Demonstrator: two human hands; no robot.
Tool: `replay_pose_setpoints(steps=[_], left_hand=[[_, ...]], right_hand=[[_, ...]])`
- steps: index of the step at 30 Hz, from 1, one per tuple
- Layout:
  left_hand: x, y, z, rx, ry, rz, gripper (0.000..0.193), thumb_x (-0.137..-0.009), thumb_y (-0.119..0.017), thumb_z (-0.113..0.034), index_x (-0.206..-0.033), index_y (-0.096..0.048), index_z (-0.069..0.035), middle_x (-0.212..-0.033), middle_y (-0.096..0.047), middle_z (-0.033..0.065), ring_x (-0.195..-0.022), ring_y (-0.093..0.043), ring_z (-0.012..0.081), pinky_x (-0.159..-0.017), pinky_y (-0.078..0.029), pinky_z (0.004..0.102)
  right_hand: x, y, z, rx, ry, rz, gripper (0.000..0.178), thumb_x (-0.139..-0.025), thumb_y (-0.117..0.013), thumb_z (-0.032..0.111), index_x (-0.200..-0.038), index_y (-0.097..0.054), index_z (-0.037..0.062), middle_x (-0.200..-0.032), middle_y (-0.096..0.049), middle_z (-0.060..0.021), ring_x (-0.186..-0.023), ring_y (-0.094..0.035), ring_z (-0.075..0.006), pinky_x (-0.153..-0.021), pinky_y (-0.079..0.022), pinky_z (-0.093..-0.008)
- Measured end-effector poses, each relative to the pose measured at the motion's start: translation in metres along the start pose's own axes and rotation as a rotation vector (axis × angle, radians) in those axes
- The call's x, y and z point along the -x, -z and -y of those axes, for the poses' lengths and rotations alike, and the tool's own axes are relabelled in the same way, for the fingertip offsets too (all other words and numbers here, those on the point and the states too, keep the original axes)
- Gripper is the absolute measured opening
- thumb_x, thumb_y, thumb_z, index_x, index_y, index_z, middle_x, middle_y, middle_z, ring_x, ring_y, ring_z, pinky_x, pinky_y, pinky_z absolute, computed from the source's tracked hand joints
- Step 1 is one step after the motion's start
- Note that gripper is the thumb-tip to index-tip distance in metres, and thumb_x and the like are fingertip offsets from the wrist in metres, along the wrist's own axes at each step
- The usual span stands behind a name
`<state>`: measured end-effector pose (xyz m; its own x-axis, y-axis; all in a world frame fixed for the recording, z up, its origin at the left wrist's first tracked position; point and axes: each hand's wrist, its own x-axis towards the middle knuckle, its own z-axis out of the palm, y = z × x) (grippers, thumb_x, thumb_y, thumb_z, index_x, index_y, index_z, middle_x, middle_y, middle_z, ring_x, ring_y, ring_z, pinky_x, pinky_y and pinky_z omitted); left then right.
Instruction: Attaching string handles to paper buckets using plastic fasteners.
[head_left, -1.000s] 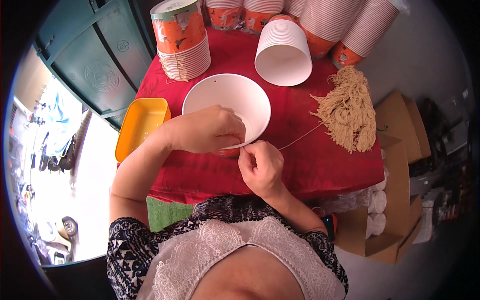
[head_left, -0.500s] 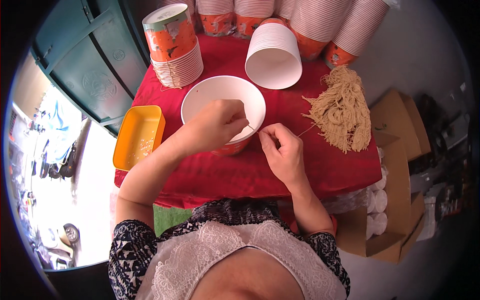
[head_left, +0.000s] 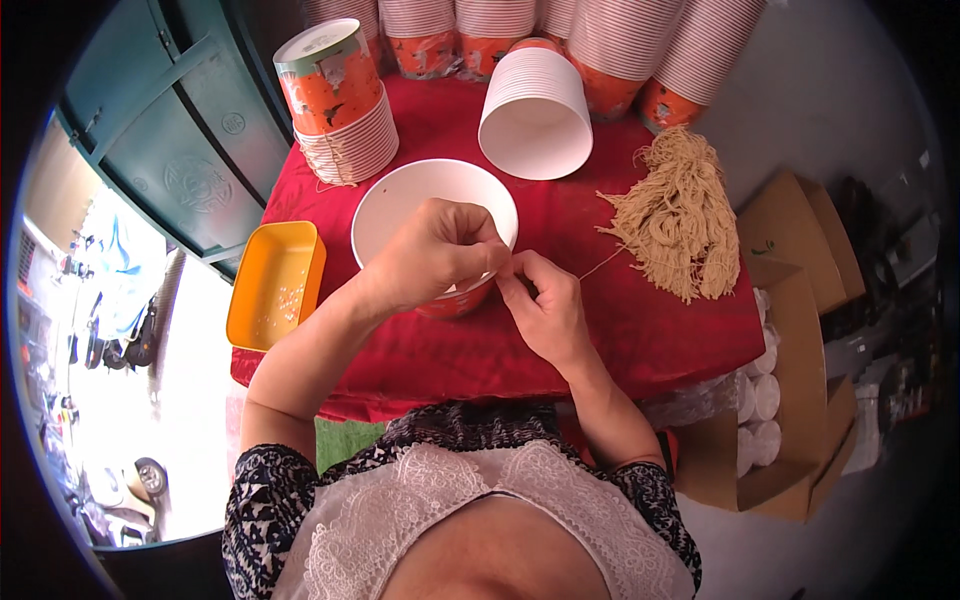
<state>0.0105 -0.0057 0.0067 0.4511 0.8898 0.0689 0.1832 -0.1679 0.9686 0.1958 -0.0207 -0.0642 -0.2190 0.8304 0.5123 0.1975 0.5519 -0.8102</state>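
Observation:
A paper bucket (head_left: 400, 195), white inside with an orange-red outside, stands open end up in front of me. Over its near right rim, my left hand (head_left: 440, 255) and my right hand (head_left: 545, 305) meet at the fingertips, both pinching. A thin beige string (head_left: 603, 264) runs from a loose bundle of strings (head_left: 680, 220) on the right into my right hand. The string's end at my left fingertips is mostly hidden by the fingers. Part of the bucket's near side is behind my left hand and wrist.
On the red-covered table (head_left: 400, 365) are a yellow tray (head_left: 262, 270) with small white bits, an upside-down bucket stack (head_left: 345, 110) at left, and a tipped bucket stack (head_left: 535, 135) behind. More stacks (head_left: 625, 45) line the back. A cardboard box (head_left: 800, 370) stands right.
My right hand has moved left and slightly up, so its fingertips now meet those of my left hand. The short length of string seen between them is covered. The whole view has shifted slightly.

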Motion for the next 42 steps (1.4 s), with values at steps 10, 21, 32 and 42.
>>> replay_pose_setpoints(steps=[10,21,32,42], left_hand=[[-0.005,-0.003,0.009,0.022,-0.021,-0.016,0.010,-0.086,-0.069,-0.005,-0.092,-0.070,0.003,-0.082,-0.069,0.0040,-0.075,-0.062,0.0090,-0.069,-0.051,0.0253],[-0.009,-0.003,0.001,-0.155,-0.008,-0.042,0.012,-0.086,-0.069,-0.010,-0.087,-0.069,0.002,-0.075,-0.066,0.0015,-0.069,-0.058,0.0081,-0.063,-0.048,0.0265],[-0.009,0.000,0.007,0.009,0.049,-0.018,0.009,-0.088,-0.068,-0.008,-0.087,-0.068,0.002,-0.070,-0.062,0.0008,-0.062,-0.053,0.0054,-0.053,-0.041,0.0230],[-0.009,-0.002,0.001,0.052,0.072,-0.036,0.006,-0.090,-0.065,-0.002,-0.089,-0.061,0.002,-0.077,-0.062,0.0040,-0.066,-0.057,0.0096,-0.061,-0.044,0.0230]], right_hand=[[-0.013,0.036,0.021,-0.452,-0.125,-0.028,0.009,-0.097,-0.052,-0.001,-0.102,-0.059,-0.0010,-0.081,-0.060,-0.0004,-0.071,-0.053,-0.0042,-0.064,-0.044,-0.0200],[-0.046,0.039,0.029,0.027,0.250,0.153,0.014,-0.077,-0.050,-0.013,-0.081,-0.060,-0.0043,-0.092,-0.061,-0.0122,-0.081,-0.061,-0.0223,-0.072,-0.050,-0.0318],[-0.036,0.028,0.018,0.117,0.234,0.091,0.015,-0.078,-0.066,-0.008,-0.092,-0.062,-0.0044,-0.100,-0.059,-0.0149,-0.086,-0.064,-0.0292,-0.073,-0.053,-0.0358],[-0.027,0.020,0.019,0.128,0.294,-0.030,0.014,-0.077,-0.064,-0.011,-0.083,-0.055,-0.0016,-0.092,-0.056,-0.0135,-0.078,-0.061,-0.0280,-0.066,-0.050,-0.0359]])
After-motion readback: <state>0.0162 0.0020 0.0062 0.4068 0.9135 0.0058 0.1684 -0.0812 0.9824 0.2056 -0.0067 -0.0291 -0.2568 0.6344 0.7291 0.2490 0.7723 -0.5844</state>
